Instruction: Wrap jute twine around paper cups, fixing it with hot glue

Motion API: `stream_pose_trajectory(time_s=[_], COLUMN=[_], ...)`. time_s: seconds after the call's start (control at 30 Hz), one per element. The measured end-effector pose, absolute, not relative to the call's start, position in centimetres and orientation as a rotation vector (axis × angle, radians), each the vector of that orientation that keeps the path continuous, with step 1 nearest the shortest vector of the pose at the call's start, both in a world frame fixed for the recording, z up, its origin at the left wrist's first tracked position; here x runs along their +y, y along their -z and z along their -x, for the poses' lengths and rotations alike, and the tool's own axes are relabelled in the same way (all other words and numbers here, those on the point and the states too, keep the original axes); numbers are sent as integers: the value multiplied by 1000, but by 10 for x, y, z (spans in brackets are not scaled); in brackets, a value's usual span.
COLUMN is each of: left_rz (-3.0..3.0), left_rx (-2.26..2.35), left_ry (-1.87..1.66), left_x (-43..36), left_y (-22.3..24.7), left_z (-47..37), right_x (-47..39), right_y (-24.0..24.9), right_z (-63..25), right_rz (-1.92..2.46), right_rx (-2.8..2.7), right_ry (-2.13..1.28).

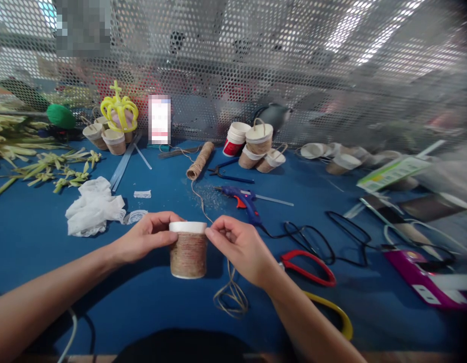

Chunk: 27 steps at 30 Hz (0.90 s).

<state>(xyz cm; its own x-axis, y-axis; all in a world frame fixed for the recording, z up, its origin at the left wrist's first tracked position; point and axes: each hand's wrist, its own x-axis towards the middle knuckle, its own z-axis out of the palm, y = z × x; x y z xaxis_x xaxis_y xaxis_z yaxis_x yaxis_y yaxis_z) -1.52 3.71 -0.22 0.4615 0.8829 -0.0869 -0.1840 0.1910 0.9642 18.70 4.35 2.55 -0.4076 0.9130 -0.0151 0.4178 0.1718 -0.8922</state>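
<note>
Cup (188, 256) held upright, its left side clamped in the left hand (149, 237). Twine (231, 281) appears pinched by the right hand (239, 243), fingertips at the cup's upper right edge. Spool (200, 161) lies beyond, slanted away rightward. Cup's inside hidden; paper cups (235, 146) are nested behind.

No legible text or numbers. Lit screen (160, 121) at back: pixelated, unreadable. Green-and-white packet (394, 174), right side: printed blocks, too blurred. Purple item (402, 272), far right: white patches, can't resolve characters. Red-and-white cups (231, 147): white marking on red, too small.
</note>
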Motion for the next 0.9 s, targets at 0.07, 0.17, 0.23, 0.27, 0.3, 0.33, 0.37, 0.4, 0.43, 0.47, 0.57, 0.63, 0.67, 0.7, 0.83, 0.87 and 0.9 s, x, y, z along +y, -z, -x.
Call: stream_pose_trajectory(time_s=[0.07, 0.17, 0.23, 0.27, 0.3, 0.33, 0.37, 0.4, 0.43, 0.47, 0.57, 0.63, 0.67, 0.7, 0.83, 0.87, 0.9], left_rz=[-1118, -1098, -1088, -1087, -1087, -1091, -1098, -1107, -1117, -1127, -1158, -1188, -1203, -1218, -1264, -1278, -1295], left_rx=[760, 735, 724, 719, 716, 715, 718, 725, 735, 746, 775, 787, 790, 792, 787, 785, 784], left_ry=[-868, -877, -877, -876, -876, -877, -876, -874, -871, -867, -852, -843, -838, -833, -807, -801, -797], left_x=[37, 38, 38, 38, 38, 38, 38, 38, 38, 38, 39, 39, 40, 40, 40, 40, 40], left_y=[2, 2, 4, 4, 5, 6, 6, 6, 6, 6, 5, 4, 3, 3, 2, 2, 1], left_z=[15, 16, 16, 16, 17, 17, 17, 18, 18, 18, 19, 19, 19, 19, 19, 19, 19], right_x=[43, 43, 43, 42, 42, 42, 42, 42, 41, 41, 40, 39, 38, 38, 35, 35, 34], right_y=[-25, -25, -25, -25, -25, -25, -26, -26, -27, -28, -30, -32, -33, -33, -35, -36, -36], right_z=[-188, -188, -188, -189, -189, -189, -190, -190, -190, -191, -191, -190, -190, -190, -189, -190, -190], right_rz=[1251, 1247, 1247, 1245, 1242, 1239, 1238, 1237, 1237, 1240, 1246, 1253, 1256, 1256, 1241, 1234, 1227], right_rx=[-1913, -1913, -1910, -1909, -1908, -1905, -1902, -1897, -1890, -1883, -1867, -1856, -1848, -1839, -1821, -1827, -1835], right_ry=[-1203, -1223, -1225, -1223, -1219, -1215, -1214, -1215, -1217, -1219, -1219, -1218, -1220, -1222, -1233, -1231, -1228])
